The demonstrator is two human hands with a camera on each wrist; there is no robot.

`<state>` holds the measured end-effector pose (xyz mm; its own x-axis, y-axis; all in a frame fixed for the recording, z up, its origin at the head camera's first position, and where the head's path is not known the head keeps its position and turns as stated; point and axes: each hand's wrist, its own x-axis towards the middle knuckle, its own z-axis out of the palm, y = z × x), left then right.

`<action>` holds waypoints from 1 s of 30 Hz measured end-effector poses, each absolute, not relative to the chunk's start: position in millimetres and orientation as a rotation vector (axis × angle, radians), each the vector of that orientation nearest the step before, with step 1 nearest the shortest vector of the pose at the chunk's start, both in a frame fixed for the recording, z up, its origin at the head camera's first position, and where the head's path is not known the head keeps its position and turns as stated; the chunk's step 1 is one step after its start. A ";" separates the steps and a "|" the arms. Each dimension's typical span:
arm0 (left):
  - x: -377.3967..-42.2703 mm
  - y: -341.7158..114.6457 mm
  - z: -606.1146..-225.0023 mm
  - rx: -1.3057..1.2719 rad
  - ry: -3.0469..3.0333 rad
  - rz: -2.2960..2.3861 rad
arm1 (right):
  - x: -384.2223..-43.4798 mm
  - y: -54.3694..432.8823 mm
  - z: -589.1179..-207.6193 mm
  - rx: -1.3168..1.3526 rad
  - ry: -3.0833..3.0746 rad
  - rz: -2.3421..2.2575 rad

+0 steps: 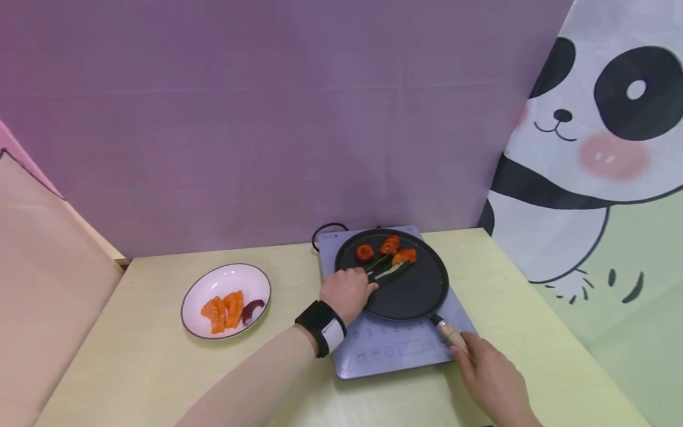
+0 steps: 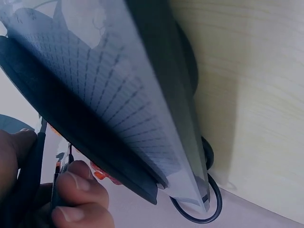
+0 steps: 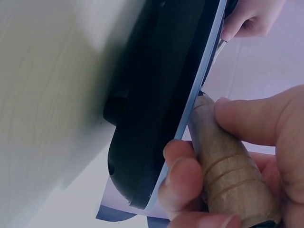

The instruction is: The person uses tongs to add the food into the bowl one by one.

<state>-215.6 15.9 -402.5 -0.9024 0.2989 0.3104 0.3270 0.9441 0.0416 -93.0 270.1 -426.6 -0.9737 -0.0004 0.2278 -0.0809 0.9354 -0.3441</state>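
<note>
A black frying pan [image 1: 405, 296] sits on a flat induction cooktop [image 1: 368, 347]. My left hand [image 1: 347, 292] grips a pair of tongs [image 1: 392, 271] with dark handles, its arms reaching over the pan. At their tips is an orange piece of food [image 1: 404, 256]; whether they pinch it I cannot tell. Beside it in the pan lie another reddish-orange piece [image 1: 390, 244] and a round red piece [image 1: 365, 252]. My right hand [image 1: 493, 376] holds the pan's wooden handle [image 3: 228, 171], fingers and thumb curled around it.
On the left of the table [image 1: 155, 379] is a white plate [image 1: 226, 279] with a dark rim, holding orange slices [image 1: 224, 311] and a dark purple piece [image 1: 253, 309]. A black cable [image 1: 320, 230] loops behind the cooktop. A purple backdrop [image 1: 256, 130] stands behind.
</note>
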 end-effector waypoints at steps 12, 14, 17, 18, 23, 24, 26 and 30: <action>-210.6 13.0 -409.6 -0.430 -2.716 -0.160 | -94.9 269.8 -425.6 0.067 -2.858 0.517; -207.2 11.1 -410.1 -0.447 -2.709 -0.178 | -94.2 269.8 -425.6 0.061 -2.864 0.521; -199.9 7.4 -408.9 -0.473 -2.727 -0.236 | -93.0 269.9 -426.2 0.056 -2.869 0.525; -197.3 6.1 -408.7 -0.476 -2.737 -0.257 | -92.8 270.0 -426.5 0.058 -2.866 0.527; -184.3 -0.4 -410.1 -0.473 -2.773 -0.317 | -93.5 270.9 -427.5 0.081 -2.842 0.528; -181.7 -1.4 -410.7 -0.476 -2.779 -0.323 | -93.5 271.1 -427.6 0.082 -2.841 0.529; -175.9 -3.6 -411.3 -0.484 -2.790 -0.332 | -93.7 271.2 -427.7 0.078 -2.845 0.528; -164.1 -8.4 -411.7 -0.478 -2.803 -0.378 | -93.7 271.3 -427.8 0.073 -2.851 0.531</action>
<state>-164.1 -8.4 -411.7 -0.9086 0.2838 0.3064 0.3548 0.9115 0.2079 -93.7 271.3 -427.8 -0.9700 -0.0050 0.2431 -0.0921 0.9328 -0.3484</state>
